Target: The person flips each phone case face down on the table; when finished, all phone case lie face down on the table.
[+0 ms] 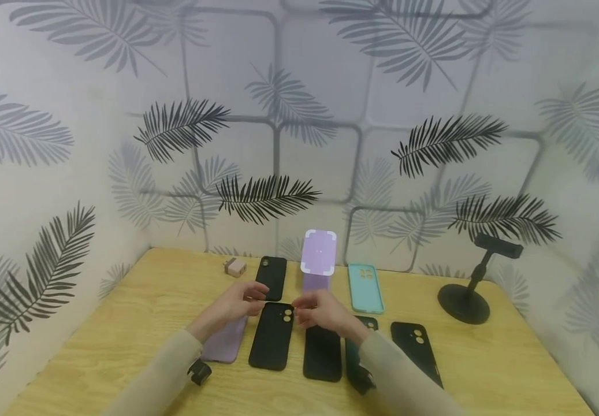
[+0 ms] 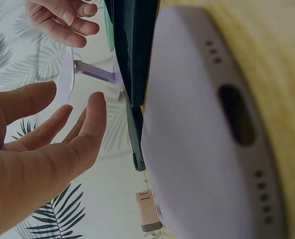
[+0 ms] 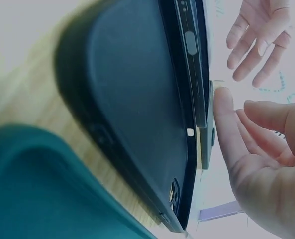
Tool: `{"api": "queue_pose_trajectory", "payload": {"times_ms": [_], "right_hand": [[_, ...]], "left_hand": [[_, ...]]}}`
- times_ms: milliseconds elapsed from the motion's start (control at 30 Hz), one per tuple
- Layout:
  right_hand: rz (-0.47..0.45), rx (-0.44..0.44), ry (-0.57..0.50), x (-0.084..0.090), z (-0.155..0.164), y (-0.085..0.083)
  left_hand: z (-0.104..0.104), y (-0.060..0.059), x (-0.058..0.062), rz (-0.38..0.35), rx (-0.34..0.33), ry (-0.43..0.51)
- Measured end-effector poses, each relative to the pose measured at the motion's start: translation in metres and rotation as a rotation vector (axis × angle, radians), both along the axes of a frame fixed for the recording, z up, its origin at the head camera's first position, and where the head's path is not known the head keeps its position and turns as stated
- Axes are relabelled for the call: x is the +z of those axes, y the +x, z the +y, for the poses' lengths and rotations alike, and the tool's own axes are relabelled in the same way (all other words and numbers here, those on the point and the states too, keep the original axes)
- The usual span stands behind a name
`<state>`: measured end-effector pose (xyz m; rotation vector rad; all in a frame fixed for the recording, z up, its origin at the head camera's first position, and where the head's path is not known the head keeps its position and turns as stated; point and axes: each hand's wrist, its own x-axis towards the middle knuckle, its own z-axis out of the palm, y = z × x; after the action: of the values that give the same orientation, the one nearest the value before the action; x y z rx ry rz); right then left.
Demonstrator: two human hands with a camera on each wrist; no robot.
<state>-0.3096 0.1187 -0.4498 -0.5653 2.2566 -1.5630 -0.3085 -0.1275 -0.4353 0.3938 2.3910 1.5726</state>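
Lilac case (image 1: 224,341) half under left hand (image 1: 234,303)

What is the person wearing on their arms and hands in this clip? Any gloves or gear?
Both arms wear long beige sleeves reaching the wrists. The left hand and right hand are bare, with no gloves or visible rings. A small black device sits at the left wrist, and a similar black one at the right.

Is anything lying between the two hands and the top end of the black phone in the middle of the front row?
Nothing visible does. The left hand and right hand hover open on either side of the black phone's camera end, with only bare table and neighbouring cases beside them.
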Motion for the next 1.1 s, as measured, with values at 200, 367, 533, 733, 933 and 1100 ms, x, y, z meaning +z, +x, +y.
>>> {"api": "queue_pose_trajectory", "payload": {"times_ms": [200,367,533,733,933,1100], "right_hand": [[-0.068,0.020,0.025,0.001,0.001,0.010],[-0.092,0.030,0.029,0.002,0.000,0.016],[-0.121,0.043,0.037,0.001,-0.001,0.019],[-0.155,0.060,0.043,0.002,-0.003,0.020],[-0.151,0.057,0.046,0.003,-0.005,0.020],[-0.147,0.053,0.054,0.003,-0.007,0.019]], "left_hand": [[-0.004,0.010,0.000,-0.012,-0.026,-0.039],[-0.006,0.015,-0.003,-0.018,-0.013,-0.065],[-0.006,0.017,-0.006,-0.028,-0.037,-0.090],[-0.004,0.019,-0.008,-0.089,-0.045,-0.080],[-0.001,0.020,-0.007,-0.150,-0.011,-0.012],[-0.002,0.020,-0.005,-0.144,0.038,0.017]]}}
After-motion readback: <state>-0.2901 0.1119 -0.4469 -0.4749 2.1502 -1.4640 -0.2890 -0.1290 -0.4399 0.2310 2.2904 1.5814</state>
